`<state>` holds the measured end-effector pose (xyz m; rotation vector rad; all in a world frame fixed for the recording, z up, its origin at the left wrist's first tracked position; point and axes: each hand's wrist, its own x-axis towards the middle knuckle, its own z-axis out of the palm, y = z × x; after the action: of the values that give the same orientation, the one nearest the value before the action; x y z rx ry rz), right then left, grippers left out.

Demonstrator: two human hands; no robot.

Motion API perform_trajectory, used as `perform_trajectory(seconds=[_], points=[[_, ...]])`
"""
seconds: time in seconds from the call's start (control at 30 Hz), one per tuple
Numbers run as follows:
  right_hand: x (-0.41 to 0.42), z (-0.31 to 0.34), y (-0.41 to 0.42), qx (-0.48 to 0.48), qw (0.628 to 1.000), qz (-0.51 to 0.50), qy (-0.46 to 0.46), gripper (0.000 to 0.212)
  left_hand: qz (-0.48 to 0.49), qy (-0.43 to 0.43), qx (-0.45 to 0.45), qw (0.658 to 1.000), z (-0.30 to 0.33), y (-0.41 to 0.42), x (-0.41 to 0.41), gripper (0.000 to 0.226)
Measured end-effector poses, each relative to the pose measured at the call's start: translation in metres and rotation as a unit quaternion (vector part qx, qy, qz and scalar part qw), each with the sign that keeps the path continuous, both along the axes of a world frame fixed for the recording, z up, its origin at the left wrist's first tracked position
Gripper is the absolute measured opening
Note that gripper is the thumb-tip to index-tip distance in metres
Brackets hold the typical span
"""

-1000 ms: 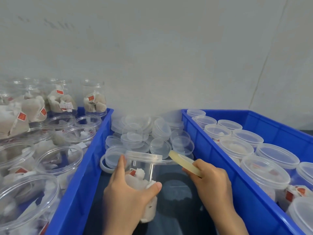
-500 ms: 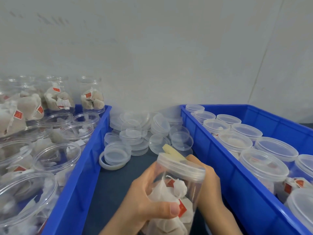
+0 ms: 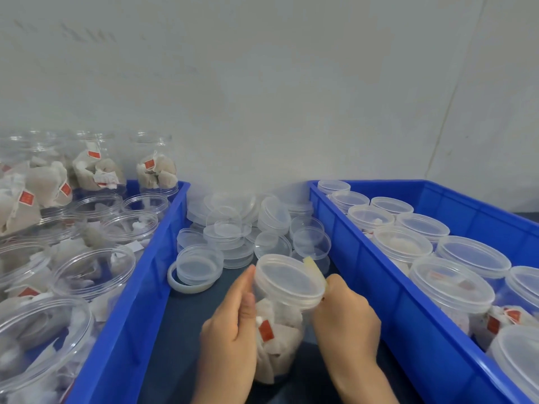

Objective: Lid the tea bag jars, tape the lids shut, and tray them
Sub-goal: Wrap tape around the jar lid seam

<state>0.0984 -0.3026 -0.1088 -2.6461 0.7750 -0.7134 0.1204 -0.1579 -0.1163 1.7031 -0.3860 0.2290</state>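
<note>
**Taping the lid down on a tilted jar**

Held over the dark table (image 3: 180, 330) between two blue bins: one jar (image 3: 280, 339) of tea bags, tipped toward the camera, lid (image 3: 287, 279) already seated. Left hand (image 3: 230, 339) wrapped round the jar's side, thumb up against the lid's rim. Right hand (image 3: 345, 319) curled at the far rim, pinching what looks like a yellowish strip of tape (image 3: 315, 271) standing against the lid's edge.

Best done by keeping the jar steady in the left grip, laying the strip flat across the seam of lid and wall, then pressing along it so no corner lifts. Worth checking for a level lid first. Afterwards, into the right bin (image 3: 379, 287) beside the other lidded jars (image 3: 452, 287). Left bin (image 3: 151, 258) full of open jars (image 3: 93, 272), spare lids (image 3: 233, 228) piled behind.
</note>
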Motion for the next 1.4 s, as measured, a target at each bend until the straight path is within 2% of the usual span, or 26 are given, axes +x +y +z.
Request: perform_trajectory(seconds=[0.03,0.1,0.17,0.3,0.4,0.5,0.6,0.7,0.77,0.87,0.97,1.07,1.17,1.23,1.27,1.33,1.4], points=[[0.001,-0.001,0.002,-0.01,1.0,0.013,0.014,0.015,-0.005,0.009,0.016,1.0,-0.001,-0.001,-0.001,0.04],[0.002,-0.002,0.004,-0.007,0.999,0.045,0.03,0.009,-0.021,0.018,0.041,0.999,-0.004,-0.002,-0.002,0.083],[0.002,0.001,0.004,0.032,0.996,0.079,0.035,0.01,-0.015,0.018,0.028,0.999,-0.007,-0.003,-0.001,0.098],[-0.003,0.005,0.001,0.14,0.976,0.162,0.041,0.017,0.039,0.02,-0.024,0.999,-0.008,-0.003,0.003,0.087],[-0.005,0.011,0.0,0.234,0.935,0.26,0.057,0.038,0.02,0.081,-0.114,0.99,-0.003,0.005,0.011,0.08],[-0.011,0.018,-0.007,0.304,0.884,0.347,0.082,0.042,-0.011,0.118,-0.123,0.985,0.003,0.015,0.016,0.082],[-0.019,0.027,-0.02,0.348,0.865,0.361,0.021,0.033,-0.027,0.15,-0.12,0.981,0.008,0.021,0.018,0.078],[-0.025,0.034,-0.031,0.382,0.854,0.349,-0.054,0.041,-0.061,0.162,-0.121,0.977,0.013,0.024,0.016,0.072],[-0.025,0.033,-0.032,0.389,0.852,0.339,-0.086,0.031,-0.094,0.17,-0.127,0.973,0.015,0.025,0.015,0.067],[-0.019,0.028,-0.029,0.367,0.871,0.304,-0.119,0.007,-0.154,0.184,-0.148,0.959,0.016,0.028,0.014,0.068],[-0.014,0.024,-0.03,0.336,0.891,0.271,-0.144,0.02,-0.22,0.169,-0.144,0.95,0.015,0.03,0.014,0.083],[-0.011,0.022,-0.03,0.344,0.884,0.27,-0.164,0.027,-0.296,0.154,-0.154,0.93,0.014,0.03,0.015,0.084],[-0.005,0.016,-0.023,0.354,0.866,0.31,-0.169,0.042,-0.393,0.136,-0.158,0.896,0.019,0.028,0.013,0.072],[-0.002,0.011,-0.017,0.361,0.852,0.34,-0.168,0.054,-0.43,0.104,-0.145,0.885,0.021,0.028,0.01,0.061],[0.0,0.009,-0.016,0.357,0.85,0.349,-0.168,0.06,-0.427,0.099,-0.138,0.888,0.022,0.029,0.009,0.062],[0.001,0.006,-0.015,0.336,0.86,0.346,-0.168,0.061,-0.386,0.101,-0.108,0.911,0.024,0.028,0.009,0.083],[0.002,0.003,-0.018,0.305,0.883,0.32,-0.161,0.045,-0.338,0.066,-0.067,0.936,0.025,0.024,0.008,0.1]])
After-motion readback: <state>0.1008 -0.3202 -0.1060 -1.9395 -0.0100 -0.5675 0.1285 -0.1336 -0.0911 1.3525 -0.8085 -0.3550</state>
